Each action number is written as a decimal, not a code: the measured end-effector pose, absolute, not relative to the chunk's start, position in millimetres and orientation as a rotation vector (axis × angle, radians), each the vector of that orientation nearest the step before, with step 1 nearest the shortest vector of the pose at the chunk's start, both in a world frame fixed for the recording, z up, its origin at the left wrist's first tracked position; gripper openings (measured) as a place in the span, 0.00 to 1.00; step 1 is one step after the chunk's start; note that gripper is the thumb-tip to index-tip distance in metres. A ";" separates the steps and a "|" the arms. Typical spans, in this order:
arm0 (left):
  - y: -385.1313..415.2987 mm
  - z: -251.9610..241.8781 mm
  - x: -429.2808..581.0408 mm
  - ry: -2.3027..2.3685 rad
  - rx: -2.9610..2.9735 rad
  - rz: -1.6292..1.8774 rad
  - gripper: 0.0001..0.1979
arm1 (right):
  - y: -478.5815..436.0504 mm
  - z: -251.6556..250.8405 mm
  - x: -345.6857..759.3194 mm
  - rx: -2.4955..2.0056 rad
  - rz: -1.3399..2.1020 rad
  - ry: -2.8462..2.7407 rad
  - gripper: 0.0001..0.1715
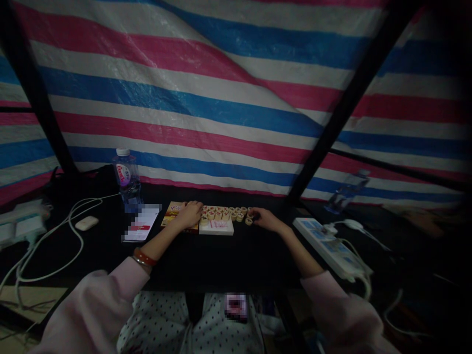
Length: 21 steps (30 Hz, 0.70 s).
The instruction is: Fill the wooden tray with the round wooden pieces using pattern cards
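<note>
Round wooden Chinese chess pieces (pixel 218 214) stand packed in rows on the black table, some marked in red. My left hand (pixel 191 214) bends its fingers against the left end of the rows, its palm over a yellow-brown printed box (pixel 170 215). At the right end, my right hand (pixel 266 219) has its fingers curled against the last pieces (pixel 249 221). The fingertips of both hands are partly hidden. A white box with pink print (pixel 217 227) lies just in front of the pieces, between my hands.
A water bottle (pixel 127 181) and a phone (pixel 143 223) stand left, near a white earbud case (pixel 87 223) and cables. Right are a power strip (pixel 330 248) and another clear bottle (pixel 346 191). Striped sheeting (pixel 184 98) hangs behind. Another phone (pixel 236 307) lies on my lap.
</note>
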<state>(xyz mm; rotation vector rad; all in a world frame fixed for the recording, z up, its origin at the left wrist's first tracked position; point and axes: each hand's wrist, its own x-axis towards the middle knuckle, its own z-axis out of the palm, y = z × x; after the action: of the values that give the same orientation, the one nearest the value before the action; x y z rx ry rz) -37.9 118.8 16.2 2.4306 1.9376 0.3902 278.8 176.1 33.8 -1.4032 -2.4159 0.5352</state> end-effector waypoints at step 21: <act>121.3 13.7 -38.7 1.936 2.440 0.386 0.17 | 176.8 42.7 283.2 -1.451 0.417 -2.461 0.09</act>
<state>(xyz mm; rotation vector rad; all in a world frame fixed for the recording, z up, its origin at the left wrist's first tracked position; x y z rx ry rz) -38.7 121.3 13.7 2.4396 1.9356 0.3864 283.2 176.8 42.7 -1.4513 -2.4606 0.4172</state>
